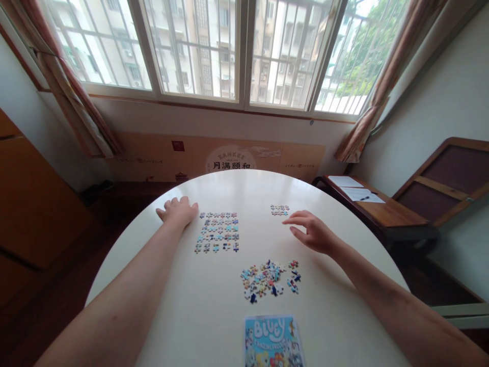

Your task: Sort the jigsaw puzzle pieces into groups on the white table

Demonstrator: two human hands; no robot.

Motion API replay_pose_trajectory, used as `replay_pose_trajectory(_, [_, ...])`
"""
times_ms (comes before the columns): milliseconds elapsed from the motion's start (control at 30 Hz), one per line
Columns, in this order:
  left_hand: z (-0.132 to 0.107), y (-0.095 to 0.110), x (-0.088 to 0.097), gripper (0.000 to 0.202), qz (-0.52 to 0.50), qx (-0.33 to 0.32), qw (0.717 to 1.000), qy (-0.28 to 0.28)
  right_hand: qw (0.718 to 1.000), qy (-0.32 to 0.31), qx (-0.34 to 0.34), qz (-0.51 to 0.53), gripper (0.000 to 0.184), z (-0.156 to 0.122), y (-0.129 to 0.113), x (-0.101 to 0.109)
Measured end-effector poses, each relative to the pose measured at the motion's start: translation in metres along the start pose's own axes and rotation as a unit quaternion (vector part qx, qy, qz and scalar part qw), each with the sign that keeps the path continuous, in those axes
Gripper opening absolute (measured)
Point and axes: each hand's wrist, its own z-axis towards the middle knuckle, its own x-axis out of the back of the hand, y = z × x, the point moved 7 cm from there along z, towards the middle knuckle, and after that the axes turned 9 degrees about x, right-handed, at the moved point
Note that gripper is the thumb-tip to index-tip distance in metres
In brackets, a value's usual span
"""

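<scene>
My left hand [179, 211] rests on the white round table [175, 306], fingers spread, just left of jigsaw pieces laid out in rows [217, 230]. No piece shows in it. Over the right side of the table, my right hand [308, 232] has its fingers stretched and apart, and nothing is visible between them. Just beyond its fingertips lies a small group of jigsaw pieces [280, 210] in two short rows. Nearer to me is a loose heap of mixed jigsaw pieces [263, 278], with a few pieces [294, 278] along its right side.
A blue picture sheet or box lettered "Bluey" [272, 341] lies at the table's near edge. To the right stands a wooden chair or bench [385, 209] bearing papers [359, 193] and a pen. Barred windows [194, 51] and tied curtains [72, 97] are beyond the table.
</scene>
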Motion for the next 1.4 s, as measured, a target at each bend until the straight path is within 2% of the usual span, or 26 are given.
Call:
replay_pose_trajectory(67, [-0.001,0.000,0.000,0.057,0.000,0.001,1.000,-0.002,0.989,-0.043,0.113,0.086,0.033,-0.004,-0.029,-0.001])
replay_pose_trajectory(167, [-0.001,0.000,0.001,0.056,-0.004,-0.001,1.000,0.001,0.968,-0.087,0.186,0.146,0.044,-0.010,-0.057,-0.004])
replay_pose_trajectory(267, [-0.001,0.000,0.001,0.055,-0.008,-0.002,1.000,0.004,0.959,-0.125,0.201,0.155,0.046,-0.011,-0.070,-0.008])
replay_pose_trajectory(367, [-0.002,0.000,0.001,0.056,-0.006,0.001,1.000,0.002,0.956,-0.150,0.196,0.158,0.035,-0.012,-0.075,-0.009])
replay_pose_trajectory(467, [-0.004,0.001,0.002,0.057,-0.004,0.003,1.000,0.001,0.959,-0.150,0.186,0.155,0.023,-0.012,-0.076,-0.008])
replay_pose_trajectory(767, [-0.001,0.000,-0.001,0.055,-0.003,0.001,1.000,0.001,0.955,-0.152,0.198,0.161,0.018,-0.009,-0.082,-0.011])
replay_pose_trajectory(933, [-0.001,0.000,-0.001,0.056,-0.001,0.001,1.000,-0.003,0.953,-0.138,0.162,0.215,0.006,-0.006,-0.063,-0.013])
replay_pose_trajectory(1033, [-0.002,0.000,0.000,0.056,-0.001,0.000,1.000,-0.003,0.962,-0.102,0.112,0.226,0.019,-0.004,-0.040,-0.013])
replay_pose_trajectory(1100, [-0.002,0.001,0.001,0.056,-0.001,0.001,1.000,-0.002,0.975,-0.057,0.077,0.199,0.023,-0.002,-0.021,-0.008])
replay_pose_trajectory(1233, [-0.001,0.000,0.000,0.057,0.002,0.003,1.000,-0.003,0.994,0.038,0.003,0.103,0.020,-0.002,0.017,0.005])
replay_pose_trajectory(1400, [0.001,-0.001,-0.002,0.058,0.000,0.000,1.000,0.001,0.993,0.090,-0.080,-0.009,0.021,-0.006,0.049,0.011])
